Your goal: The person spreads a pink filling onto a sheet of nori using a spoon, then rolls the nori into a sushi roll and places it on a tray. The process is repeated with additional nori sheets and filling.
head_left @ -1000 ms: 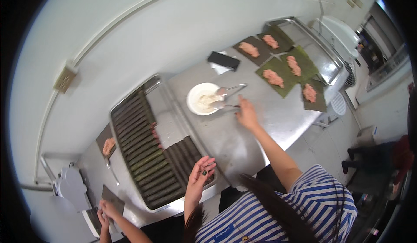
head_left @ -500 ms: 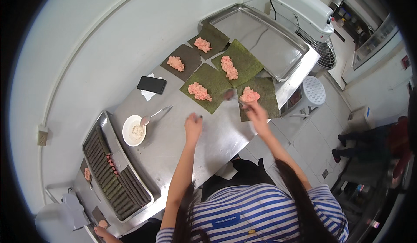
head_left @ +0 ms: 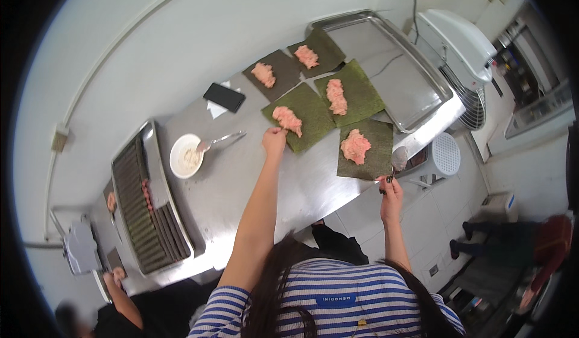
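Several dark green seaweed sheets lie on a steel table [head_left: 289, 181], each topped with a lump of pink minced filling. My left hand [head_left: 274, 140] presses its fingertips on the edge of the nearest middle sheet [head_left: 301, 117], beside its filling [head_left: 287, 119]. My right hand [head_left: 391, 190] is closed on the handle of a metal spoon [head_left: 398, 158], held just off the table's near edge next to the right sheet [head_left: 365, 149].
A white bowl [head_left: 185, 156] with a spoon resting on it stands left of the sheets. A black phone [head_left: 224, 97] lies behind it. A big empty steel tray [head_left: 392, 72] sits far right; a tray of rolled sheets [head_left: 145, 205] far left. Another person's hand [head_left: 114, 276] shows at lower left.
The view has swung from the bowl and left tray toward the seaweed sheets. My right hand, earlier at the bowl and then on the right sheet, now holds a spoon off the table's edge.
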`<action>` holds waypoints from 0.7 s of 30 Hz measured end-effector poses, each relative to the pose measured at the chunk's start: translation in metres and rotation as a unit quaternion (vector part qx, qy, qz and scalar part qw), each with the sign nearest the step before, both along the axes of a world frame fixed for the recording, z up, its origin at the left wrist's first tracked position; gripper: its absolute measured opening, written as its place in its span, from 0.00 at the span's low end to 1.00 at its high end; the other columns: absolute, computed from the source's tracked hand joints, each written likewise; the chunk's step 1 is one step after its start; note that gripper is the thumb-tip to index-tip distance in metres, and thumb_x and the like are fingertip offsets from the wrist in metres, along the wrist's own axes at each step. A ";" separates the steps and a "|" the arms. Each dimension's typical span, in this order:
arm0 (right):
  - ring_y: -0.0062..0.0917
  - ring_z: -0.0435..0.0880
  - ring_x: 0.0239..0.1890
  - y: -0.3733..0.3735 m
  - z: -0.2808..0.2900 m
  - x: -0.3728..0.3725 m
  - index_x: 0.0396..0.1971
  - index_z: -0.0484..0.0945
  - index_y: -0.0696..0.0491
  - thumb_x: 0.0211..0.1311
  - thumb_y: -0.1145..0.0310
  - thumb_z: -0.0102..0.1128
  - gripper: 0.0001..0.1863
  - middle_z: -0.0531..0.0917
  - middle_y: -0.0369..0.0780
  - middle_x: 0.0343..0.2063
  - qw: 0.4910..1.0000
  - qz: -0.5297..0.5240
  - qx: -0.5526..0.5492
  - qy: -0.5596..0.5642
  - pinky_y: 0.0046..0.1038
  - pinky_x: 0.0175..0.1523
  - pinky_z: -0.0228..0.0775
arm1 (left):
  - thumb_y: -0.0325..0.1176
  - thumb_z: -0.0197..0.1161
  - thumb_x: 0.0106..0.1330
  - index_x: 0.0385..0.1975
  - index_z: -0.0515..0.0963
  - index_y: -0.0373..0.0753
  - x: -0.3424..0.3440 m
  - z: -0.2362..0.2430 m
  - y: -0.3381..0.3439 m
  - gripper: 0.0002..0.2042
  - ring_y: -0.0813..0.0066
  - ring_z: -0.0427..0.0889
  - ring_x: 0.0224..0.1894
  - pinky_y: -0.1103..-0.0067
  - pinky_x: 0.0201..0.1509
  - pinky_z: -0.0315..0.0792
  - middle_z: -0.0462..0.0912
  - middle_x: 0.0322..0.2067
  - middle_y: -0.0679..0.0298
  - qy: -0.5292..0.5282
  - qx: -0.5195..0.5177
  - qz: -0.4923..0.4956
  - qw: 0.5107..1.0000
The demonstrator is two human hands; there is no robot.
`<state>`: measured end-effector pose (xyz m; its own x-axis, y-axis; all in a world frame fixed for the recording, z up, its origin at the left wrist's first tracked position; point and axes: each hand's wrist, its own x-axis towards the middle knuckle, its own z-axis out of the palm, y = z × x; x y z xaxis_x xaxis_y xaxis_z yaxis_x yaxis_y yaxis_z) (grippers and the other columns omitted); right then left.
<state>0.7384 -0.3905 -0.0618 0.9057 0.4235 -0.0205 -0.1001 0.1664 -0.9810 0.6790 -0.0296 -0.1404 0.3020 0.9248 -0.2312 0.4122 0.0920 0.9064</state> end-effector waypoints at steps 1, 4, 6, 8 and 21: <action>0.12 0.60 0.26 0.004 0.001 0.001 0.33 0.78 0.58 0.66 0.65 0.52 0.11 0.66 0.26 0.21 1.000 0.010 -0.013 -0.013 0.17 0.34 0.51 | 0.28 0.63 0.55 0.34 0.77 0.34 -0.002 0.004 -0.003 0.09 0.74 0.78 0.28 0.78 0.32 0.73 0.78 0.25 0.63 -0.063 -0.065 0.003 0.996; 0.11 0.62 0.28 0.025 0.010 0.001 0.37 0.79 0.59 0.67 0.65 0.51 0.12 0.70 0.27 0.25 0.996 0.066 -0.049 -0.045 0.16 0.35 0.53 | 0.25 0.60 0.57 0.35 0.73 0.35 -0.026 0.016 -0.010 0.08 0.78 0.74 0.25 0.81 0.30 0.70 0.74 0.24 0.69 -0.207 -0.211 0.010 0.955; 0.11 0.62 0.29 0.037 0.013 0.000 0.41 0.79 0.59 0.68 0.66 0.50 0.13 0.73 0.28 0.27 0.992 0.101 -0.054 -0.058 0.15 0.36 0.54 | 0.25 0.59 0.58 0.36 0.71 0.37 -0.061 0.021 -0.018 0.08 0.78 0.73 0.25 0.81 0.29 0.70 0.73 0.24 0.70 -0.241 -0.247 0.004 0.939; 0.11 0.63 0.30 0.048 0.011 -0.002 0.45 0.78 0.58 0.68 0.65 0.50 0.14 0.75 0.28 0.30 0.988 0.133 -0.042 -0.064 0.15 0.37 0.55 | 0.26 0.58 0.59 0.33 0.70 0.38 -0.089 0.032 -0.036 0.06 0.81 0.72 0.24 0.82 0.27 0.67 0.73 0.24 0.70 -0.239 -0.254 0.030 0.937; 0.13 0.63 0.28 0.167 0.003 -0.088 0.59 0.70 0.54 0.67 0.72 0.49 0.21 0.73 0.29 0.28 0.896 0.439 -0.050 -0.047 0.14 0.38 0.58 | 0.27 0.59 0.59 0.34 0.70 0.41 -0.325 0.030 -0.096 0.06 0.84 0.72 0.26 0.84 0.27 0.66 0.74 0.26 0.71 -0.219 -0.169 0.240 0.931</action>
<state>0.6500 -0.2237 -0.0592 0.2250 0.9736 -0.0396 -0.0647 -0.0256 -0.9976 0.3543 -0.1252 -0.1106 0.0065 0.8745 -0.4849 -0.1515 0.4802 0.8640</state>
